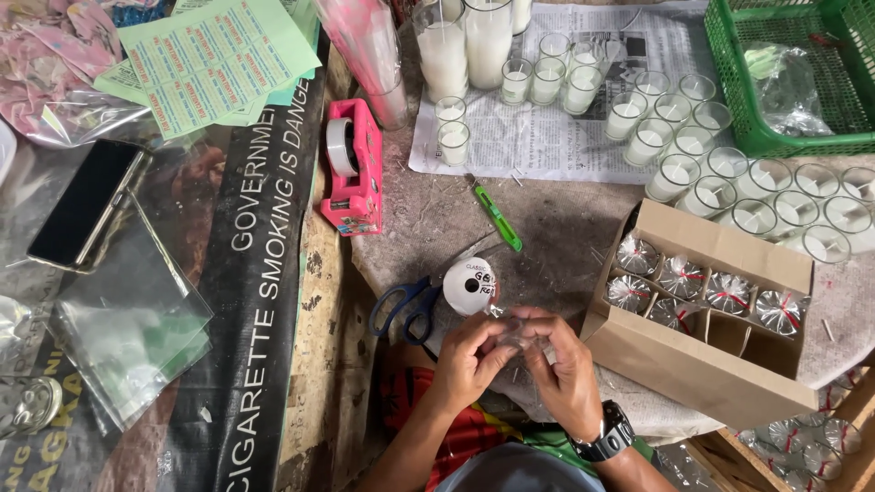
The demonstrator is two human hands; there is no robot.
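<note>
Both hands, left hand (469,355) and right hand (563,364), pinch a clear wrapped candle (518,333) (partly hidden); gathering the film snugly seems wise.

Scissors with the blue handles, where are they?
In the head view, the scissors lie on the table just left of the white ribbon spool, above the left hand.

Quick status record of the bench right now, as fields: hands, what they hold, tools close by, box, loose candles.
left hand: pinching the clear wrapped item
right hand: on the same item, wristwatch on that wrist
nearby tools: blue scissors, white ribbon spool, green cutter, pink tape dispenser
cardboard box: partly filled with wrapped candles
glass candles: unwrapped, on newspaper
</note>
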